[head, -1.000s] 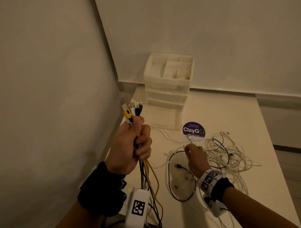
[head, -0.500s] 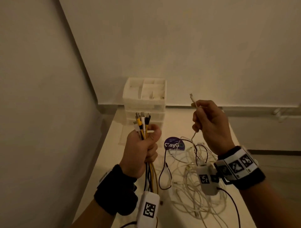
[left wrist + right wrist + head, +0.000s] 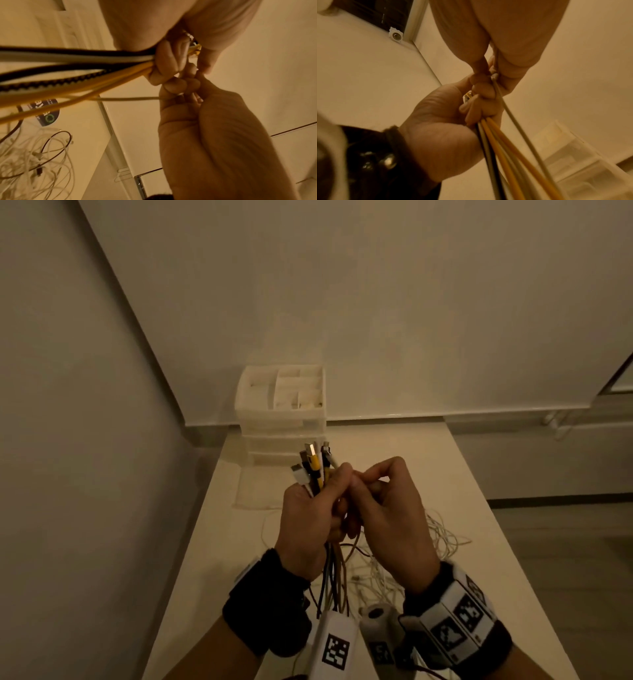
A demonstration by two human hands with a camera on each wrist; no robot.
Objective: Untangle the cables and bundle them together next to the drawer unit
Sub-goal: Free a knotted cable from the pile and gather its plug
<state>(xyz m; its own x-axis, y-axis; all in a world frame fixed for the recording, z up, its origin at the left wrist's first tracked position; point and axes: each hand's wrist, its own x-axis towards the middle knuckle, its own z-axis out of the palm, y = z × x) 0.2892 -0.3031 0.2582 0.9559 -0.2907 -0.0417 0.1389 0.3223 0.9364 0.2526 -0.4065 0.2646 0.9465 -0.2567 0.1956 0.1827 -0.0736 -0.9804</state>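
Illumination is dim and warm throughout, with a yellow-brown cast over all three views. No lamp is visible. In the head view the back wall (image 3: 411, 302) reads brighter than the side wall (image 3: 68, 440), which falls into shade toward the lower left. The table (image 3: 462, 491) shows soft, low-contrast shadows and no glare. Straight edges bow outward near the frame borders, a wide-angle effect. Fine grain is present in dark areas. Both wrist views are more orange and softer; the cables (image 3: 68, 65) nearest the lens are blurred, and the drawer unit (image 3: 582, 162) is out of focus.
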